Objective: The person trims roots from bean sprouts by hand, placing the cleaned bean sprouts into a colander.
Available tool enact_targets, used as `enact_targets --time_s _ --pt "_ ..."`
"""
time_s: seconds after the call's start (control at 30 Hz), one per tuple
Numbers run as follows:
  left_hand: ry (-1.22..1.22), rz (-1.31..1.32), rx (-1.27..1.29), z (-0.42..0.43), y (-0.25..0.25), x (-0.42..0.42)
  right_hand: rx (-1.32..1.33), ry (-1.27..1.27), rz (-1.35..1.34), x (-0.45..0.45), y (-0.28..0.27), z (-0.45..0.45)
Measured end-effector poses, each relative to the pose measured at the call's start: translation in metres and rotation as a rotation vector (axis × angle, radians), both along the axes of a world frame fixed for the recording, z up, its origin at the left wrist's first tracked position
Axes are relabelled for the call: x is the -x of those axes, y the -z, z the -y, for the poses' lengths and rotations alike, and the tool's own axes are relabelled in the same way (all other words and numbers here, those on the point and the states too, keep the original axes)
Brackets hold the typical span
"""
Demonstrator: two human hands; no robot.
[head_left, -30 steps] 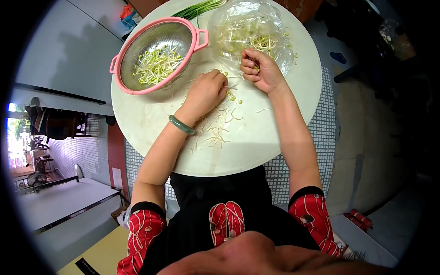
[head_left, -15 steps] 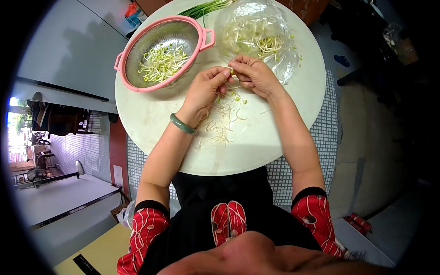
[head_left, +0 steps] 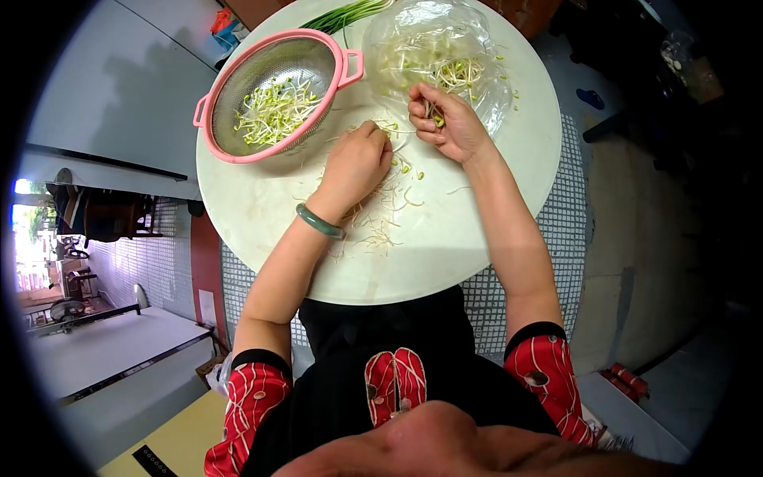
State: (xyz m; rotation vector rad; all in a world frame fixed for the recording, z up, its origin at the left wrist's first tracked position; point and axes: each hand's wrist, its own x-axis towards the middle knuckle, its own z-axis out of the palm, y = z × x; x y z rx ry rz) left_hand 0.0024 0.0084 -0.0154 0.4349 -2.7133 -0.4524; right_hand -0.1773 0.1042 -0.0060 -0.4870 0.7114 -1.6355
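Note:
My left hand (head_left: 355, 167), with a green bangle (head_left: 319, 221) at the wrist, is low over the table, back upward. Its fingers are curled down and mostly hidden beside some bean sprouts (head_left: 387, 127); what they hold cannot be made out. Fingers curled inward, my right hand (head_left: 453, 131) holds a few bean sprouts (head_left: 435, 116) just in front of a clear plastic bag (head_left: 425, 36) containing more sprouts. Thin root ends (head_left: 380, 237) and loose bean heads are scattered below and between the hands. To the left, a pink-rimmed colander (head_left: 278, 151) has a pile of pale sprouts (head_left: 278, 111) inside.
Everything stands on a round white table (head_left: 445, 266). Green onions (head_left: 346, 14) lie at its far edge, behind the colander. Small bits of sprout are strewn right of the bag. A white surface (head_left: 127, 350) is off to the left, and a blue slipper (head_left: 590, 98) is on the floor.
My hands, together at a sprout before, have come apart. The left has turned palm down and lowered towards the table; the right has shifted slightly right, sprouts showing in its fingers.

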Motion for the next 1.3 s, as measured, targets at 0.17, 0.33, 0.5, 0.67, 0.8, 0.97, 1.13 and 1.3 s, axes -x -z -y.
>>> enact_targets --time_s 0.17,0.33,0.5,0.67,0.8,0.97,1.13,1.3 --pt "-0.122 -0.069 -0.146 0.01 -0.01 -0.011 0.008 0.002 -0.021 0.001 0.001 0.0" --pt "-0.191 -0.047 -0.504 0.016 -0.018 -0.021 -0.072 -0.04 -0.076 0.0 -0.001 -0.001" --pt "-0.095 -0.28 -0.987 0.024 0.001 -0.021 -0.153 -0.064 -0.155 -0.006 -0.003 0.0" --pt "-0.077 -0.342 -1.336 0.023 -0.004 -0.022 -0.218 -0.071 -0.23 -0.009 -0.003 0.001" --pt "-0.075 -0.383 -1.457 0.017 -0.006 -0.019 -0.249 -0.123 -0.28 -0.016 -0.002 0.004" --pt "-0.06 -0.374 -1.493 0.007 -0.01 -0.015 -0.225 -0.117 -0.273 -0.021 0.006 0.006" --pt "-0.024 -0.401 -1.52 0.008 -0.007 -0.013 -0.196 -0.15 -0.269 -0.022 0.001 0.005" --pt "-0.02 -0.45 -1.618 0.007 -0.008 -0.013 -0.14 -0.151 -0.2 -0.019 0.004 0.005"
